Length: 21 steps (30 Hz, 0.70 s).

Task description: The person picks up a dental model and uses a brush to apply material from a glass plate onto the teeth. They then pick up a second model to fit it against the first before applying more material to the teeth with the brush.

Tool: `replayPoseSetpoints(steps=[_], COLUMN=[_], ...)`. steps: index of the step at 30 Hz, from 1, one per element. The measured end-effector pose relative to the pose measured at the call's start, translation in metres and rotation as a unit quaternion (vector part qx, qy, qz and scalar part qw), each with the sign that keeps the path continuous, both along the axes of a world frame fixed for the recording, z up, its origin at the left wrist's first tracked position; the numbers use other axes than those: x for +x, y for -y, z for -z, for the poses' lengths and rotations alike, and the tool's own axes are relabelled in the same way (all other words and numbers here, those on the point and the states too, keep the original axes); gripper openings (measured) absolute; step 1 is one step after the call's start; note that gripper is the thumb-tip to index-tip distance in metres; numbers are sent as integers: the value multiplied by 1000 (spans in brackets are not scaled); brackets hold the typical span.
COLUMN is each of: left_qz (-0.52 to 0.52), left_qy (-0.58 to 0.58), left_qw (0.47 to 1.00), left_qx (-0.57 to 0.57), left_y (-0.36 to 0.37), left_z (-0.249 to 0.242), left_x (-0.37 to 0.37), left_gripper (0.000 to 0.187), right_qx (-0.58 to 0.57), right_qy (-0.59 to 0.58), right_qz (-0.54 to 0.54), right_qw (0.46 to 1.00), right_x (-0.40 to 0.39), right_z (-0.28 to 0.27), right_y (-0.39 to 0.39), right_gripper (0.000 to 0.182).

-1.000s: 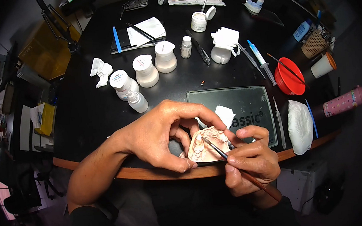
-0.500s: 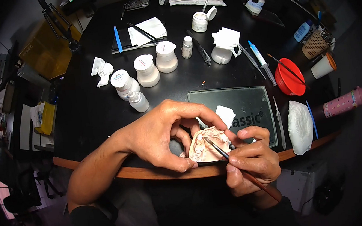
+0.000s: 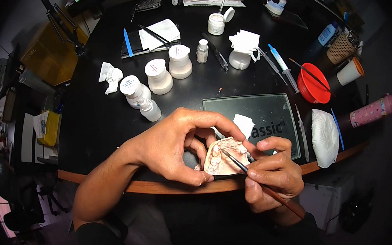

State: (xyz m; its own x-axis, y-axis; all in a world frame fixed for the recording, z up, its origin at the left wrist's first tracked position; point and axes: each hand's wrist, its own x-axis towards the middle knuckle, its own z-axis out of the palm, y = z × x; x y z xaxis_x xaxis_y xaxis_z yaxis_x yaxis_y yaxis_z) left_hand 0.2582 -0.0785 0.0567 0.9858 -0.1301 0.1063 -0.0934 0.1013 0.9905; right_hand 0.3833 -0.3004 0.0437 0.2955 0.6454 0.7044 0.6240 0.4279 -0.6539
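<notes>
At the far left, off the table, a yellow box (image 3: pixel 49 53) leans in the shadows; its printing is too small to read. On the round black table (image 3: pixel 94 126) lies a crumpled white tissue (image 3: pixel 109 77), and just right of it stand three squat white plastic jars (image 3: pixel 158 76) with printed lids, the lettering too fine to make out, with a small clear dropper bottle (image 3: pixel 149 109) in front of them.

The left hand (image 3: pixel 172 145) is curled around a pale pink plaster dental model (image 3: pixel 224 156), thumb below and fingers arched over the top, holding it just above the table's wooden front edge. The right hand (image 3: pixel 272 172) pinches a thin brown-handled brush (image 3: pixel 257 182) like a pen, and its dark tip rests on the model's white teeth.

Behind the hands lies a dark glass mixing slab (image 3: pixel 262 112) with a folded white tissue scrap (image 3: pixel 243 124) on it; only the letters "assic" can be read, the start being covered by the scrap. Farther back stand a small white-capped vial (image 3: pixel 202 50), an open white pot (image 3: pixel 216 23) with a tool standing in it, and a white ceramic holder stuffed with paper squares (image 3: pixel 242 51). A blue-tipped syringe (image 3: pixel 280 63) lies beside a red plastic bowl (image 3: pixel 313 84) with a brush across it. Rightward sit a bundled white cloth (image 3: pixel 325 137), an orange-rimmed white paper cup (image 3: pixel 350 71), and a pink patterned tumbler lying on its side (image 3: pixel 372 110).
</notes>
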Motion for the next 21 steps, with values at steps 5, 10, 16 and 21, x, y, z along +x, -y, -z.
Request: replayPoseSetpoints(steps=[5,10,16,21], left_qz=[2,1,0,-1], left_qy=[3,0,-5,-3], left_qw=[1000,1000,1000,1000], left_qx=[2,2,11,17], left_y=[-1,-1,0,-1], left_z=[0,1,0,-1], left_x=[0,0,0,0], left_gripper=[69,69,69,68], right_qx=[0,2,6,14], right_qy=[7,2,-2,-6], right_qz=[1,2,0,0], right_qw=[1000,1000,1000,1000], right_x=[0,0,-1,0], right_z=[0,2,3,5], right_y=[0,-1,-1,-1], right_gripper=[28,28,27,28])
